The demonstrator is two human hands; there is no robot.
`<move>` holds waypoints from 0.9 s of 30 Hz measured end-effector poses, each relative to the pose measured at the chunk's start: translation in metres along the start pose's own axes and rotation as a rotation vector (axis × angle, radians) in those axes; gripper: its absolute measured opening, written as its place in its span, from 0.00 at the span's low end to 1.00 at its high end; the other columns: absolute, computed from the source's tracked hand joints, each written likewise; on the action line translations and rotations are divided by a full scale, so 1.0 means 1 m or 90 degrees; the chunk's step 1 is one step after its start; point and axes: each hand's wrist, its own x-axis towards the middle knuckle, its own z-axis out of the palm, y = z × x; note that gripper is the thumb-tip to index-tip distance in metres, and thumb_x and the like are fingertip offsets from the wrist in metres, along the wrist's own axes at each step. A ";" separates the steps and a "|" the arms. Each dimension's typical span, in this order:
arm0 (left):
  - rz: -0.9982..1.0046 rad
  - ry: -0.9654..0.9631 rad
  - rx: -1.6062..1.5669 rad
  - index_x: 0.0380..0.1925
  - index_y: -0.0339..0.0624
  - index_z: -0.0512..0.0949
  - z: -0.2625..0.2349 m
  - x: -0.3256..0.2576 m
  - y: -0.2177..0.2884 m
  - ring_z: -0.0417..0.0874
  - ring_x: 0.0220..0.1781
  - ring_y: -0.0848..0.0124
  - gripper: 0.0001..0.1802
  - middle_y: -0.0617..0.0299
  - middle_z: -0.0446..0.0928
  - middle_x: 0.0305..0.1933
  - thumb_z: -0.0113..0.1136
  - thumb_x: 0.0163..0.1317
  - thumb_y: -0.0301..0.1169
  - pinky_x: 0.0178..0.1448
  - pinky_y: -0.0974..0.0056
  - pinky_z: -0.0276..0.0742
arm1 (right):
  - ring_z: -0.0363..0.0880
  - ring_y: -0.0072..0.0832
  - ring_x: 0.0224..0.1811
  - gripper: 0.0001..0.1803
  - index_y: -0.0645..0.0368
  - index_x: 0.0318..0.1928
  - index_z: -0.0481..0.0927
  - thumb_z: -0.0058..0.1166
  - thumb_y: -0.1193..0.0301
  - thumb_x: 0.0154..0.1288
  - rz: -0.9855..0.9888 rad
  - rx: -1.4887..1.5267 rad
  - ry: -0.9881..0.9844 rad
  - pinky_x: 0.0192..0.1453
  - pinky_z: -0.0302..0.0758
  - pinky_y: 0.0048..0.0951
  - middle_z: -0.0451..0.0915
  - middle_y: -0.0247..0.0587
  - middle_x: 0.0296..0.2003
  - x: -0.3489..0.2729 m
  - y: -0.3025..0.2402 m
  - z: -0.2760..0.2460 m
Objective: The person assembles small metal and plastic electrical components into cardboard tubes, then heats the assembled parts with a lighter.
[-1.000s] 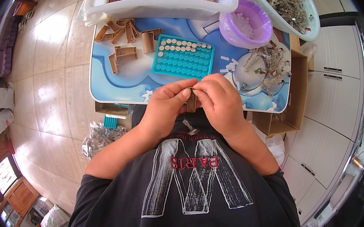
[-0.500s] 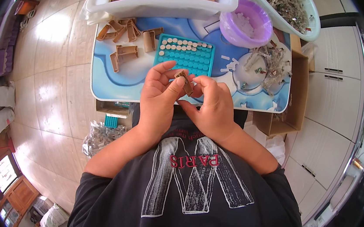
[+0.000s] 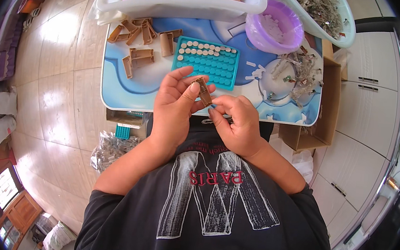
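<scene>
Above the table's near edge, my left hand (image 3: 176,98) grips a small brown plastic casing (image 3: 203,92) between thumb and fingers, its long side tilted down to the right. At the casing's lower end, my right hand (image 3: 235,121) has thumb and forefinger pinched together; whatever lies between those fingertips is too small to make out. Just beyond my hands lies a teal tray (image 3: 221,81) with rows of round hollows. Round whitish discs (image 3: 206,53) fill part of its far rows. More brown casings (image 3: 141,57) rest on the table to the left.
A white tub (image 3: 182,8) of brown pieces stands at the back. Right of it are a purple bowl (image 3: 266,40) with white bits and a pale green basket (image 3: 346,35). White strips (image 3: 258,73) and tangled wired parts (image 3: 303,77) lie on the right.
My right hand has drawn slightly down, its fingertips now pinched at the casing's lower end. The casing has turned a little, showing more of its face. The whole view has shifted slightly.
</scene>
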 end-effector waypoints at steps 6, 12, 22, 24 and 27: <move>-0.031 0.003 0.026 0.55 0.37 0.60 -0.001 -0.002 0.002 0.79 0.48 0.64 0.20 0.51 0.73 0.50 0.51 0.65 0.27 0.46 0.64 0.80 | 0.70 0.29 0.24 0.16 0.58 0.42 0.76 0.59 0.82 0.50 -0.085 -0.030 -0.053 0.28 0.67 0.28 0.76 0.34 0.23 0.001 -0.002 -0.003; -0.029 -0.002 0.042 0.55 0.38 0.60 0.000 -0.003 0.002 0.80 0.48 0.64 0.19 0.52 0.74 0.50 0.50 0.66 0.28 0.46 0.63 0.80 | 0.70 0.30 0.24 0.16 0.57 0.41 0.77 0.58 0.82 0.50 -0.047 0.013 -0.039 0.29 0.66 0.28 0.76 0.34 0.23 0.000 -0.002 -0.003; -0.052 0.005 0.039 0.53 0.36 0.61 0.002 -0.006 0.004 0.80 0.46 0.65 0.20 0.52 0.76 0.47 0.53 0.65 0.28 0.44 0.65 0.80 | 0.72 0.31 0.20 0.11 0.55 0.36 0.79 0.62 0.77 0.49 -0.092 -0.043 -0.054 0.28 0.64 0.30 0.78 0.33 0.22 0.001 0.001 -0.001; -0.059 0.010 0.033 0.52 0.34 0.63 0.001 -0.006 0.004 0.80 0.45 0.65 0.18 0.52 0.76 0.46 0.53 0.65 0.28 0.44 0.66 0.80 | 0.73 0.31 0.20 0.11 0.54 0.36 0.79 0.63 0.74 0.49 -0.101 -0.070 -0.054 0.29 0.65 0.30 0.78 0.32 0.21 0.003 0.000 -0.001; -0.080 0.015 0.019 0.48 0.33 0.67 -0.005 -0.006 0.000 0.81 0.44 0.67 0.14 0.52 0.77 0.44 0.53 0.65 0.27 0.43 0.68 0.79 | 0.73 0.31 0.21 0.12 0.54 0.37 0.79 0.63 0.72 0.49 -0.110 -0.077 -0.080 0.30 0.65 0.30 0.78 0.32 0.22 0.005 0.000 -0.002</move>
